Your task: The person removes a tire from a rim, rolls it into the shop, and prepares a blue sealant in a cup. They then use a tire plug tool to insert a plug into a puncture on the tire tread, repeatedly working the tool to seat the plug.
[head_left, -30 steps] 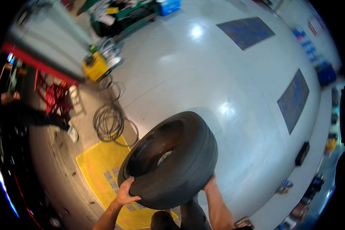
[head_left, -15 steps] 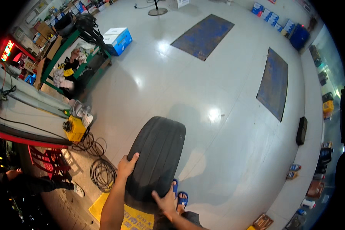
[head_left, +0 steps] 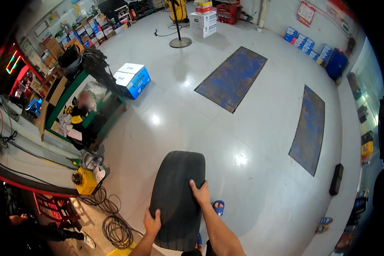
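A black tyre (head_left: 175,179) stands on edge in front of me at the lower middle, its grooved tread facing up to me. My left hand (head_left: 152,219) grips its lower left side with the thumb on the tread. My right hand (head_left: 199,192) grips the right side higher up, thumb also on the tread. My feet in blue sandals (head_left: 219,205) show beside and beneath the tyre.
Coiled hoses (head_left: 115,230), a yellow machine (head_left: 86,181) and a red chair (head_left: 55,205) lie left, near a person's leg (head_left: 62,234). A green cart (head_left: 89,126) and blue-white box (head_left: 136,83) stand beyond. Two floor plates (head_left: 230,79) (head_left: 307,130) are ahead and right.
The tyre has turned from lying tilted to upright on edge, tread upward. My right hand has moved up its side. The view has lifted to show more of the room.
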Available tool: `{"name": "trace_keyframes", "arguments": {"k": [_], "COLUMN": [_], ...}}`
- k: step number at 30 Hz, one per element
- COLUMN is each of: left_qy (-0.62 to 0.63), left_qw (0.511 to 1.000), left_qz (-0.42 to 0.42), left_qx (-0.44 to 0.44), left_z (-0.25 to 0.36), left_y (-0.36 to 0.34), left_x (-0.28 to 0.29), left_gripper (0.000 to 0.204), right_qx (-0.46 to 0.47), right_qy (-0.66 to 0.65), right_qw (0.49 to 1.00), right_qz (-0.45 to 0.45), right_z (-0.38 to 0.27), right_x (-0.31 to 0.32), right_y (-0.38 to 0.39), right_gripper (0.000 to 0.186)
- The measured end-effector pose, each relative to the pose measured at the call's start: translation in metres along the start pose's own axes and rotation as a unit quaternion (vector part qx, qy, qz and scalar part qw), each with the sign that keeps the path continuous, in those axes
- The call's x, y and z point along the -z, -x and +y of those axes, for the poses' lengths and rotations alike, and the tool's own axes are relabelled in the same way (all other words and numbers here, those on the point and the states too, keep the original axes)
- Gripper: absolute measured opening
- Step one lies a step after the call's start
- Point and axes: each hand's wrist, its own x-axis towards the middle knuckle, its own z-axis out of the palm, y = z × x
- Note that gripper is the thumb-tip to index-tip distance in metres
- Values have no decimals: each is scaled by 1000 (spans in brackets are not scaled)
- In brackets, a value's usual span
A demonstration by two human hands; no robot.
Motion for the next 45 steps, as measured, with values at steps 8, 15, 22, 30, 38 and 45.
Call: {"name": "trace_keyframes", "arguments": {"k": [8,15,22,30,38,45], "left_qy": [-102,51,114,48,249,167], "left_qw": [994,998,993,979,941,968], "left_qz": [-38,-33,16,-138,-147,-61], "left_qx": [-27,2,-11,141,179,180], "left_z": [161,67,119,272,214,331], "left_y": [-263,-202,-389,-748,-779,-989], "left_x": [-80,-90,-130,-117,-146,-147], "left_gripper": [66,72,72,78,74,64], "right_qx": [59,24,37,102,50,215], "right_qy": [28,-3,26,166,138,152], "right_qw": [985,1000,999,981,988,961], "right_qz": [-158,3,15,-18,40,-79], "right_z": [26,-120,-308,-299,-561,-642], "right_x": [24,2,-37,-139,-212,-232], "right_y": [31,-135,-379,-345,-602,-719], "right_gripper": [96,88,78,98,84,92]}}
